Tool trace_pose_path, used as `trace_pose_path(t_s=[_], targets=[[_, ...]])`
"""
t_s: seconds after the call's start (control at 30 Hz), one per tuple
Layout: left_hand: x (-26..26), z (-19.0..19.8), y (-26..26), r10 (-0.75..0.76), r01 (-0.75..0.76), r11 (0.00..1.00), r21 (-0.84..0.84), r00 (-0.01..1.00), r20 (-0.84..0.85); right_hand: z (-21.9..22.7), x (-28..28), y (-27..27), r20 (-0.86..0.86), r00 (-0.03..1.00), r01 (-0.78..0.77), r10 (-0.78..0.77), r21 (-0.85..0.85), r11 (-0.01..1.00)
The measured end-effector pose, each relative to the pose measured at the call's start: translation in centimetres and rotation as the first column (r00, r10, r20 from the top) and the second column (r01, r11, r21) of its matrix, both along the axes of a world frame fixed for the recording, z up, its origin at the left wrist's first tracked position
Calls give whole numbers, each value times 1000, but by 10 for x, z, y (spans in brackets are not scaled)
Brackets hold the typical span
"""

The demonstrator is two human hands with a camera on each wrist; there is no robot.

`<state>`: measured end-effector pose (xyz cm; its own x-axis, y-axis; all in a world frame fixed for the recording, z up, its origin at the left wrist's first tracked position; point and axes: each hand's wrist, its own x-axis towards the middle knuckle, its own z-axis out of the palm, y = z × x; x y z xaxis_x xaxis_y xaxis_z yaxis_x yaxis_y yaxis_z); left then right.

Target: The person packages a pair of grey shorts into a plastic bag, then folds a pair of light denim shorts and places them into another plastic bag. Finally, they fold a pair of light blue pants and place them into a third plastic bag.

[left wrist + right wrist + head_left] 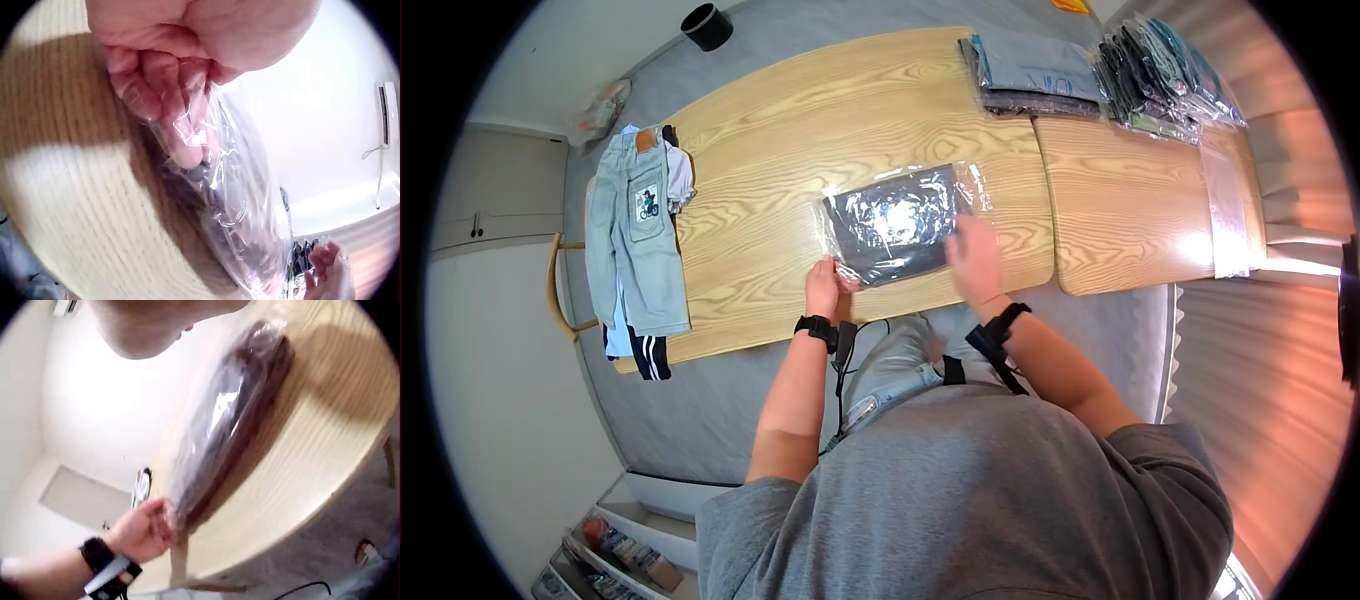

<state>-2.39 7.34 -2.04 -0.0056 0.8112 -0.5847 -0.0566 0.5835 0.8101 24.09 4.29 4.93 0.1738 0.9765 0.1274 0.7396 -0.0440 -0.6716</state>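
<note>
A dark folded garment [890, 215] lies on the wooden table inside a clear plastic bag [973, 186], glossy with reflections. My left hand [823, 290] pinches the bag's near left corner. In the left wrist view, the left hand [181, 81] has curled fingers, with clear film over the fingertips. Blurred in the head view, my right hand [977, 262] is at the bag's right end. The right wrist view has the right hand [162, 325] above the bag [231, 419], holding nothing, while the left hand [147, 531] grips the far corner.
Light denim shorts [640, 240] and other clothes lie over the table's left end. Bagged folded garments [1040, 75] and a pile of more bagged clothes [1165, 80] occupy the back right. A flat clear bag [1225, 215] lies at the right edge. A black bin [707, 27] stands beyond the table.
</note>
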Motion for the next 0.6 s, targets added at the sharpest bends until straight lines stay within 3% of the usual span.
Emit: trace_pose_path(t_s=[0.07, 0.1, 0.2, 0.23, 0.27, 0.3, 0.37, 0.4, 0.43, 0.47, 0.5, 0.53, 0.57, 0.6], targets=[[3, 0, 0, 6, -6, 1000, 1, 1000, 6, -8, -26, 10, 274, 911, -307, 308, -48, 950], [3, 0, 0, 18, -18, 1000, -8, 1000, 24, -12, -31, 15, 272, 911, -309, 310, -48, 950], [-13, -19, 0, -9, 9, 999, -40, 1000, 17, -27, -37, 34, 522, 806, -284, 281, -77, 956], [-11, -9, 3, -46, 46, 998, -50, 999, 12, -27, -34, 38, 528, 794, -312, 301, -71, 948], [-4, 1, -1, 68, -50, 990, -134, 989, 133, -27, -33, 41, 517, 796, -324, 314, -73, 943], [-6, 5, -1, 67, -48, 989, -137, 989, 136, -28, -32, 43, 510, 795, -341, 329, -73, 937], [-7, 11, 1, 72, -76, 984, -161, 997, -33, -27, -32, 43, 506, 796, -340, 333, -83, 937], [-6, 18, -1, 80, -84, 984, -159, 996, -30, -27, -33, 43, 496, 801, -337, 336, -90, 937], [-2, 28, -3, 172, -71, 970, 232, 877, -448, -26, -34, 45, 498, 798, -343, 340, -89, 935], [4, 36, -4, 383, 114, 833, 541, 587, -713, -25, -34, 46, 510, 789, -339, 342, -102, 935], [15, 48, -1, 385, 106, 836, 539, 587, -712, -24, -34, 46, 522, 780, -336, 346, -118, 934], [30, 61, 3, 114, 433, 754, 494, 655, -747, -21, -34, 47, 516, 775, -350, 366, -132, 927], [43, 67, 8, -162, 702, 554, 448, 618, -769, -18, -33, 47, 515, 769, -359, 378, -140, 923], [58, 66, 15, -138, 787, 451, 421, 527, -838, -15, -31, 52, 545, 729, -385, 415, -175, 906]])
